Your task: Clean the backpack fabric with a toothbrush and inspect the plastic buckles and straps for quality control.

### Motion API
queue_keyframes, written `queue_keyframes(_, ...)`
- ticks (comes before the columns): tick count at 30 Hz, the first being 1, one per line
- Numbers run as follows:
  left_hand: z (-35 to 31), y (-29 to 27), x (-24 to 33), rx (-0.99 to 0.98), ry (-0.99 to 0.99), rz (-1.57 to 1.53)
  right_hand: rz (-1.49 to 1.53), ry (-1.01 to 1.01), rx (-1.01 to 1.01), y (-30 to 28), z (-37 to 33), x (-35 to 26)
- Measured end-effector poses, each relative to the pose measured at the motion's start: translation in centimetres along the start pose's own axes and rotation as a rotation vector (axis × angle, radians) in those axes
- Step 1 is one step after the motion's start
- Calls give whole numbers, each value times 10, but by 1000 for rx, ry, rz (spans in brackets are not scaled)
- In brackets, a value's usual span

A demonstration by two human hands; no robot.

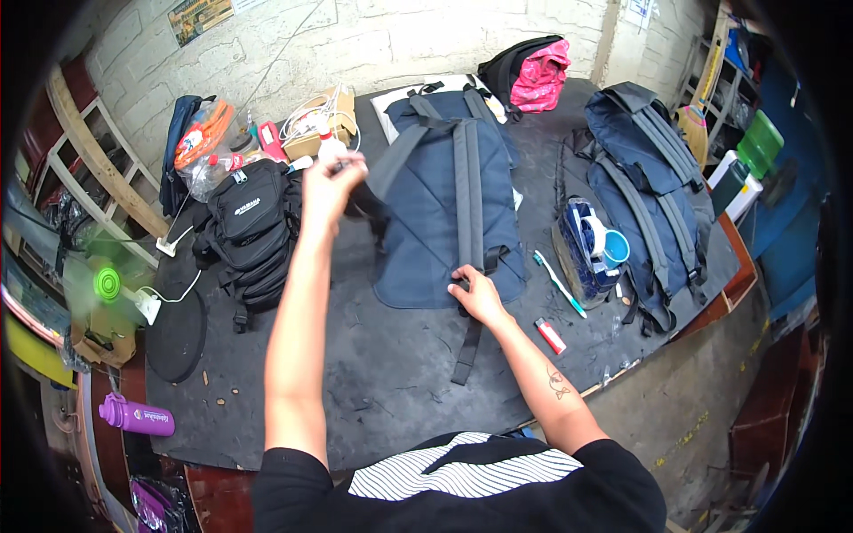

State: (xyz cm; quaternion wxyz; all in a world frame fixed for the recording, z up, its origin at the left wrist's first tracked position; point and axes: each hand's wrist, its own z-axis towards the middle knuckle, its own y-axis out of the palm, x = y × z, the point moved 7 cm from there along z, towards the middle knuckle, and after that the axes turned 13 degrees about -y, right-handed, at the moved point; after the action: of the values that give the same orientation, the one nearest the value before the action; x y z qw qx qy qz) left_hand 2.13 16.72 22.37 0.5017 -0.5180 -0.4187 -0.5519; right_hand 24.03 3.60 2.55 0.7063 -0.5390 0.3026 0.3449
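Observation:
A navy panel of a backpack [418, 266] with two grey padded shoulder straps lies flat on the black table in front of me. My left hand [330, 185] is raised to the left of it, fingers pinched. A black webbing strap [367, 210], smeared by motion, runs from these fingers toward the left grey shoulder strap [396, 160]. My right hand [477, 293] is at the lower end of the right shoulder strap [468, 195], thumb and fingers closed on it against the panel. From under that hand a loose black webbing end [466, 357] trails onto the table [391, 391].
A black backpack [255, 222] sits left, a navy backpack [635, 178] right, a pink and black bag [538, 75] at the back. Near my right arm lie a toothbrush [560, 284], a red lighter [550, 336] and a tape dispenser [586, 249]. A purple bottle [138, 416] lies at the left edge.

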Motion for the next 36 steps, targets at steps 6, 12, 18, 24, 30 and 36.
queue_keyframes(6, 8, -11, 81, -190, -10, -281, -20, -50, 10, 0, 10, 5)
queue_keyframes(12, -8, 9, 108, -225, 150, -49, 658, -168, 98, -28, 57, -74)
queue_keyframes(18, -11, 38, 105, -103, 242, 26, 1097, -348, 256, -76, 91, -166)
queue_keyframes(24, -16, 52, 112, -91, 269, 21, 787, -313, 31, -85, 105, -189)
queue_keyframes(30, -6, 71, 117, -85, 271, 102, 651, -484, 248, -118, 110, -205)
queue_keyframes(36, 5, 83, 118, -86, 198, 31, 634, -592, 242, -133, 117, -218)
